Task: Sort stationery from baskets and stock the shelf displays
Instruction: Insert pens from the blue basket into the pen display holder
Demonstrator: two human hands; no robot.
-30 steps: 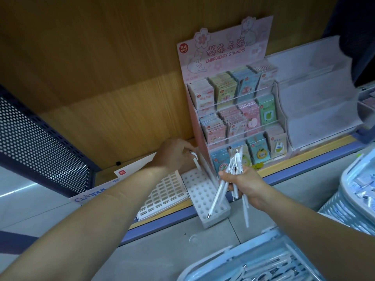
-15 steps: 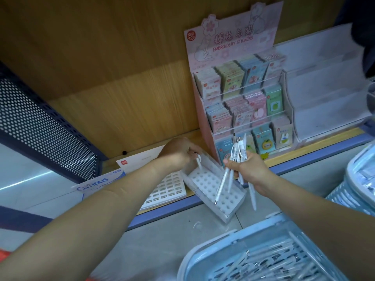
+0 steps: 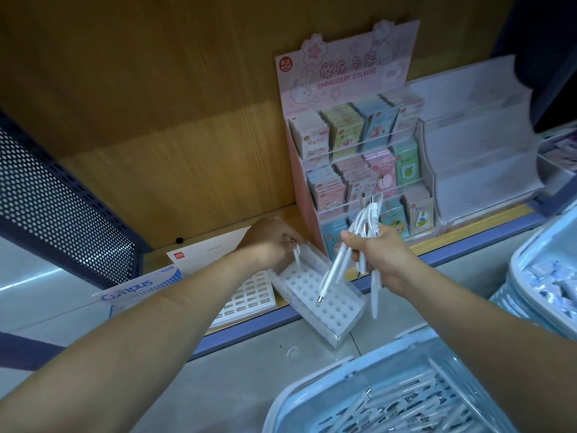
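My right hand (image 3: 385,257) grips a bunch of white pens (image 3: 352,245), tips pointing down over a white pen holder tray (image 3: 324,303) full of round holes. The tray juts over the shelf's front edge. My left hand (image 3: 268,242) pinches a single white pen (image 3: 296,254) at the tray's far left corner, its tip down at the holes. A light blue basket (image 3: 315,398) with several white pens lies at the bottom right.
A pink embroidery sticker display (image 3: 352,151) stands right behind the tray, an empty clear tiered stand (image 3: 480,157) to its right. A white grid sheet (image 3: 249,300), a Campus notebook (image 3: 140,287) and an envelope lie left. A second basket (image 3: 543,260) sits far right. A perforated metal panel (image 3: 56,207) closes the left side.
My view has drifted slightly. Both hands stay almost where they were, the left still holding one pen at the tray's corner, the right still gripping the bunch.
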